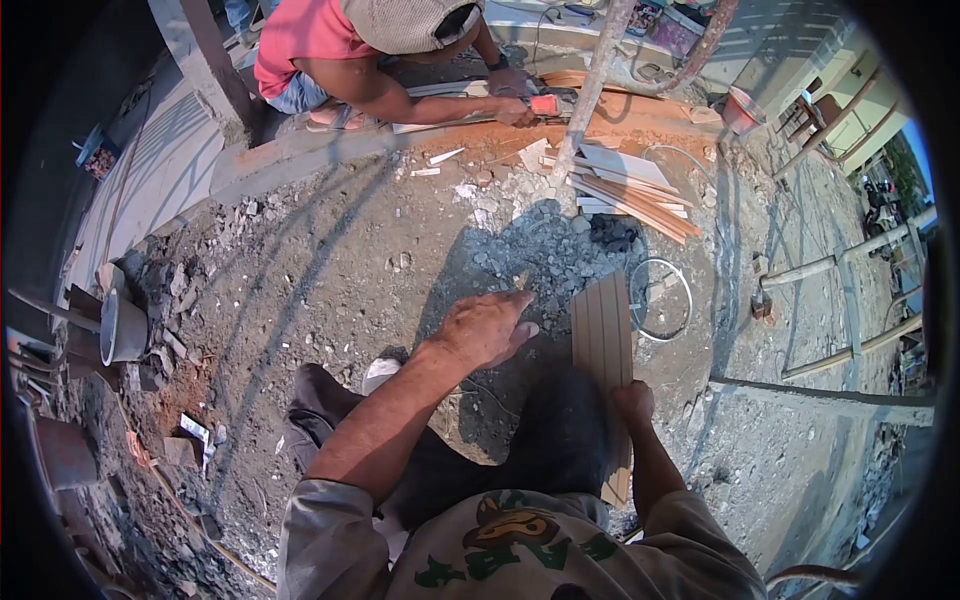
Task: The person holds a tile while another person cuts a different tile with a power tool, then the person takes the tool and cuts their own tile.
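Note:
A stack of long brown grooved boards (603, 325) stands at my right side, its lower part beside my thigh. My right hand (634, 400) is wrapped round the boards' right edge. Out in front of me, left of the boards, my left hand (487, 328) is held over the ground with thumb and fingers apart and nothing in it. At the top, a co-worker in a red shirt (320, 45) and a cap bends low, hands around a red tool (543, 105) over brown strips on the ground.
Loose strips (635, 190) lie beside a slanted pole (592, 90). A wire ring (688, 300) rests right of the boards. Buckets stand at the left (124, 330) and upper right (742, 110). Rubble covers the ground; poles cross the right side.

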Demonstrator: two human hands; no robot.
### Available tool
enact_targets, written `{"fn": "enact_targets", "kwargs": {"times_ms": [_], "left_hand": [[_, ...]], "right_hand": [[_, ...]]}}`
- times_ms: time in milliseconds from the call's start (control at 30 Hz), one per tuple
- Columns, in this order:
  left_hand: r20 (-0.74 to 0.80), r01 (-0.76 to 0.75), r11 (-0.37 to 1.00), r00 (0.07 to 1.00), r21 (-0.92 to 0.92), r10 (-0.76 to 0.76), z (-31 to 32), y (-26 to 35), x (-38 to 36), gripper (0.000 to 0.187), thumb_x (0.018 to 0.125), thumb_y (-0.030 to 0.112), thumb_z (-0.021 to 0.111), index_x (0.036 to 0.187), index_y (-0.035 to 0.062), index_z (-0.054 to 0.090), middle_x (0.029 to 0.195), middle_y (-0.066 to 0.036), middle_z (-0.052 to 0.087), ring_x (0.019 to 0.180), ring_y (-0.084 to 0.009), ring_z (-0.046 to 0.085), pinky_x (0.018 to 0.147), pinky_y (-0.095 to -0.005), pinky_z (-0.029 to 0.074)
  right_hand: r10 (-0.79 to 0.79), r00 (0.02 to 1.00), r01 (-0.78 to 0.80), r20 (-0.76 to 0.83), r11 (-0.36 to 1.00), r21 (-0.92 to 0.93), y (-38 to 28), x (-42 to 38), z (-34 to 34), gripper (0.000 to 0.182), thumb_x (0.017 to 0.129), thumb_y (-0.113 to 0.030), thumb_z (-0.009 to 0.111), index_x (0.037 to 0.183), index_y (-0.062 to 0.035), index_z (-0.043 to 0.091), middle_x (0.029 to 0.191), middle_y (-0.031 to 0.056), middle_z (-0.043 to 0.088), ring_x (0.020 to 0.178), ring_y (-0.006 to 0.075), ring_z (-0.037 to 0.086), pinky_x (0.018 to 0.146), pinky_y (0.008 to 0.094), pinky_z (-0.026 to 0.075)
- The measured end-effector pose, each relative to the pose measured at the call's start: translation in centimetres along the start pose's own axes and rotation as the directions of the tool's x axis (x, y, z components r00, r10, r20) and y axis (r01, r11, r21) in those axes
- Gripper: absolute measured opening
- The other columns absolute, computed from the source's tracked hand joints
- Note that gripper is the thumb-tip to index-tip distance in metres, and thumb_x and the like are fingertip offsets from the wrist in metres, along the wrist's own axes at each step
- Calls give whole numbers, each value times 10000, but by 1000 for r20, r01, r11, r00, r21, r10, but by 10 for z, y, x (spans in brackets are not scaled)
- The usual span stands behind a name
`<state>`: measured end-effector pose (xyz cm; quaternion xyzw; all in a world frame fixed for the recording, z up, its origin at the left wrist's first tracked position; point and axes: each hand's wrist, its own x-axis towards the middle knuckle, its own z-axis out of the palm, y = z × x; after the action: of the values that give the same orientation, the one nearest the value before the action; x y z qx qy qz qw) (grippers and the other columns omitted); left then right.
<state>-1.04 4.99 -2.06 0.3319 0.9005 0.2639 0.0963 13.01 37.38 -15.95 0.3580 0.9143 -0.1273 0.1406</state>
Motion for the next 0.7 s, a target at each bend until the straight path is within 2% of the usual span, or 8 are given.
{"fn": "enact_targets", "kwargs": {"times_ms": [467,700], "left_hand": [[-24,-23,1000,999,12,23,5,-2,0,484,902,366,529,1254,36,479,1171,-170,588,1078,-321,574,932,-420,454],[27,9,1000,1000,6,-9,2,0,1,496,904,378,521,1268,46,467,1215,-162,565,1127,-307,547,951,-416,443]], "right_hand": [[26,1000,-26,5,999,24,-5,-3,-6,396,675,-258,567,903,52,662,925,286,634,913,418,617,836,464,488],[17,1000,-17,14,1000,26,-4,-3,-6,406,671,-257,566,915,54,660,926,288,634,917,423,615,844,465,484]]}}
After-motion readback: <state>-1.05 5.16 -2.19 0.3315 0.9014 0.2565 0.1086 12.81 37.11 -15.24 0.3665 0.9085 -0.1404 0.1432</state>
